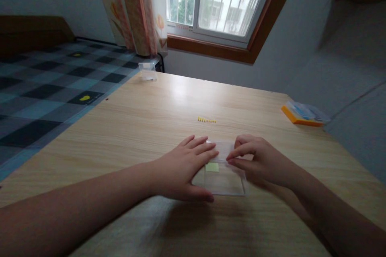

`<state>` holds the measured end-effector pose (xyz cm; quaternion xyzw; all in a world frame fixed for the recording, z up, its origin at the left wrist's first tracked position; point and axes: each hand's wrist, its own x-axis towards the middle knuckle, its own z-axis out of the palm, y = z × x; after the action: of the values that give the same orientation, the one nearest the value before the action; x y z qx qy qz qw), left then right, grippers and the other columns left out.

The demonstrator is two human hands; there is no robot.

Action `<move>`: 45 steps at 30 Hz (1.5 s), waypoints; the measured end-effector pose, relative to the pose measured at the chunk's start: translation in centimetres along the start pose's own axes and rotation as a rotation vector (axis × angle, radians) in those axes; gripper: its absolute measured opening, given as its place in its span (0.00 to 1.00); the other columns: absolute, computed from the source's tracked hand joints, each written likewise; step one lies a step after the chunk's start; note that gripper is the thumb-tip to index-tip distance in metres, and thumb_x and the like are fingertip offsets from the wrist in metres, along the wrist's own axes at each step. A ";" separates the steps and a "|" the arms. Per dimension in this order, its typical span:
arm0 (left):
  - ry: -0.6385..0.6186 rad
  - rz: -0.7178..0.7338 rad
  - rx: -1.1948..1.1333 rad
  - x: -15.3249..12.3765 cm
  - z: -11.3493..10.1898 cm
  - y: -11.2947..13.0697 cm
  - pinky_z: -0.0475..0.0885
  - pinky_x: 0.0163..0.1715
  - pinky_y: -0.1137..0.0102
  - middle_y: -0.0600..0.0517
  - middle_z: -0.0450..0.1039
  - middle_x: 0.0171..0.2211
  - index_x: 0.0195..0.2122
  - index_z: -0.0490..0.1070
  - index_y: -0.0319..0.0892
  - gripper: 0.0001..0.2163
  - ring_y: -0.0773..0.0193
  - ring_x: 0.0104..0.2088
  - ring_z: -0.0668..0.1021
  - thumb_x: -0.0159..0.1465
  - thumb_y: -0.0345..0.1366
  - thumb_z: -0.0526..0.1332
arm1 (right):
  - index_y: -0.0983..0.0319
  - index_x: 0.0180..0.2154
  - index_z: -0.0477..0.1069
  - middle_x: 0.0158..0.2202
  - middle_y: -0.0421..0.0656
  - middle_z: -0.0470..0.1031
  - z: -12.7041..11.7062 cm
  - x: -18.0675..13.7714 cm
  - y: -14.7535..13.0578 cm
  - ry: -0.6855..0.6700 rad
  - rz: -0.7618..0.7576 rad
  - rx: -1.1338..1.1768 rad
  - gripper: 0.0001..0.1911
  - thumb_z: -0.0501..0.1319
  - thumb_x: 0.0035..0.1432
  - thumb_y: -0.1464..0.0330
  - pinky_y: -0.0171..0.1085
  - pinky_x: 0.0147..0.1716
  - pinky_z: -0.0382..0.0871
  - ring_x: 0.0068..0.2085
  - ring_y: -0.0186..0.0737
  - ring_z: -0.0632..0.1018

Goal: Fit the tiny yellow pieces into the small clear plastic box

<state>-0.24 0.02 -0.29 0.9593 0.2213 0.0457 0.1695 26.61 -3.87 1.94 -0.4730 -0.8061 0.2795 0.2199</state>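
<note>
1. Clear plastic case [224, 182]: the central object, lying on the wood-grain table [144, 128] between the two hands. A seam crosses it from side to side, dividing a far panel from a near one; the near panel is the more fully exposed.
2. Left hand [183, 170]: palm down, fingers extended and spread, grasping nothing. It covers the left part of the case; the fingers reach over the far panel, and the thumb points rightward along the near left corner.
3. Right hand [262, 158]: at the right side of the case, with the tips of thumb and forefinger brought close together over the seam. Whether they pinch the case or some small piece cannot be told.
4. Pale green slip [212, 167]: within the outline of the near panel, just below the seam, between the left fingers and the left thumb.
5. Row of small yellow pieces [206, 120]: on the table beyond the case, apart from both hands.
6. Clear container [147, 72]: at the far left corner of the table, well apart from the hands.
7. Orange-edged box [304, 114]: at the right edge of the table, beyond the right hand.
</note>
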 end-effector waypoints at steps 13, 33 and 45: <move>-0.004 -0.001 -0.003 0.0 -0.1 0.1 0.46 0.70 0.41 0.39 0.54 0.72 0.71 0.58 0.40 0.47 0.37 0.72 0.55 0.59 0.64 0.66 | 0.60 0.39 0.82 0.31 0.42 0.72 -1.6 -0.8 -0.8 0.135 -0.349 -0.323 0.10 0.61 0.69 0.69 0.30 0.35 0.61 0.35 0.30 0.71; 0.020 0.014 -0.015 0.0 0.1 0.0 0.46 0.70 0.42 0.39 0.55 0.72 0.70 0.60 0.41 0.45 0.36 0.72 0.56 0.59 0.65 0.66 | 0.59 0.40 0.80 0.30 0.39 0.72 0.4 -1.2 -1.9 -0.193 -0.223 -0.529 0.13 0.56 0.70 0.69 0.33 0.31 0.50 0.28 0.28 0.66; 0.015 0.008 -0.011 0.0 0.1 0.0 0.46 0.70 0.43 0.39 0.54 0.72 0.70 0.59 0.41 0.46 0.37 0.72 0.55 0.59 0.65 0.65 | 0.60 0.38 0.80 0.29 0.40 0.73 0.5 -1.2 -1.7 -0.190 -0.219 -0.535 0.14 0.55 0.69 0.69 0.33 0.30 0.51 0.27 0.27 0.66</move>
<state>-0.23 -0.01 -0.34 0.9588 0.2184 0.0546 0.1731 25.72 -5.70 2.58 -0.3960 -0.9143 0.0747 0.0402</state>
